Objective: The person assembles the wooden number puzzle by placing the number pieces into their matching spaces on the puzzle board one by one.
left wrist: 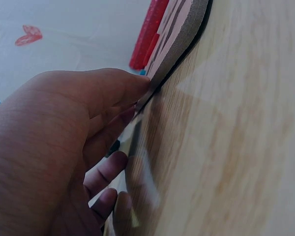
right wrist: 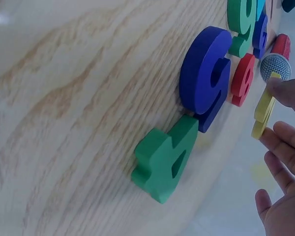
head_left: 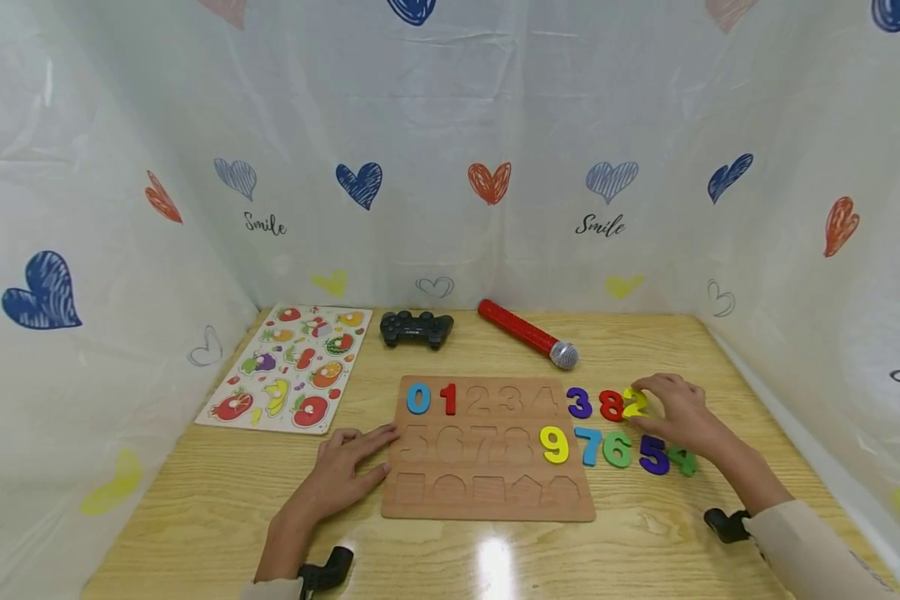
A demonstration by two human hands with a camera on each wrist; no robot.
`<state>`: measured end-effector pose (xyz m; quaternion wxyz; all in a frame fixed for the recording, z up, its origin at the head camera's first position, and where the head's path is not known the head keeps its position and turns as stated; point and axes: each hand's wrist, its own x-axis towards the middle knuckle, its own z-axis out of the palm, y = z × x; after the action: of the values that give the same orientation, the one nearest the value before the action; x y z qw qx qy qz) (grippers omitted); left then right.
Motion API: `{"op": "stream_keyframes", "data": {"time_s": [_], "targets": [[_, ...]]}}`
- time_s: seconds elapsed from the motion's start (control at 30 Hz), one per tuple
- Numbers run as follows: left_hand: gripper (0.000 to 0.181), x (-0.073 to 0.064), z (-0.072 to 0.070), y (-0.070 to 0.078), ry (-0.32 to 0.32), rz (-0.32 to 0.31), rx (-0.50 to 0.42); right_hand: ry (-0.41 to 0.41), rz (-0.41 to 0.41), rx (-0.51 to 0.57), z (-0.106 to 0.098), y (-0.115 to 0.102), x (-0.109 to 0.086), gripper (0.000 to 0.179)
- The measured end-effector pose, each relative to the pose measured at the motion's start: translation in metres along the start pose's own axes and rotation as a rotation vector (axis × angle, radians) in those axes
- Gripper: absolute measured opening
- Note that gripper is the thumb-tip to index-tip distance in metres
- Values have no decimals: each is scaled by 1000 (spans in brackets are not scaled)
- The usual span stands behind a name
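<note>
My right hand (head_left: 678, 411) pinches a yellow number 2 (head_left: 634, 403) between thumb and fingers, beside the red 8 (head_left: 611, 406). In the right wrist view the yellow 2 (right wrist: 263, 105) is seen edge-on, past the green 4 (right wrist: 166, 160) and purple 5 (right wrist: 205, 78). The fingers of my left hand (head_left: 348, 468) touch the left edge of the wooden number board (head_left: 487, 518). A blue 0 (head_left: 418, 398) and a red 1 (head_left: 448, 399) sit in its top row. Across the board's right side lies a yellow 9 (head_left: 554, 445).
Right of the board lie a purple 3 (head_left: 579, 403), a blue 7 (head_left: 588, 446) and a green 6 (head_left: 617, 450). Behind it are a black game controller (head_left: 417, 329) and a red microphone (head_left: 528, 333). A fruit puzzle board (head_left: 288, 367) lies at the back left.
</note>
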<state>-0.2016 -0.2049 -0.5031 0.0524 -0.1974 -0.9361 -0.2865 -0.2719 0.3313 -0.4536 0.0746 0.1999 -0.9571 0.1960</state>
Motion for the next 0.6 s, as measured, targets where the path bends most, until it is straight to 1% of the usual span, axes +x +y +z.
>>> {"op": "stream_keyframes", "data": {"time_s": [0.2,0.43,0.6], "targets": [[49,0,0,-1,-24,-18,-6,2,-13,-10,-1,-10,3,48],[48,0,0,-2,-18,-6,1,4,-33,-36,0,-18,7,48],[49,0,-1,-2,-23,-10,-13,-1,-39,-33,0,-28,11,48]]}}
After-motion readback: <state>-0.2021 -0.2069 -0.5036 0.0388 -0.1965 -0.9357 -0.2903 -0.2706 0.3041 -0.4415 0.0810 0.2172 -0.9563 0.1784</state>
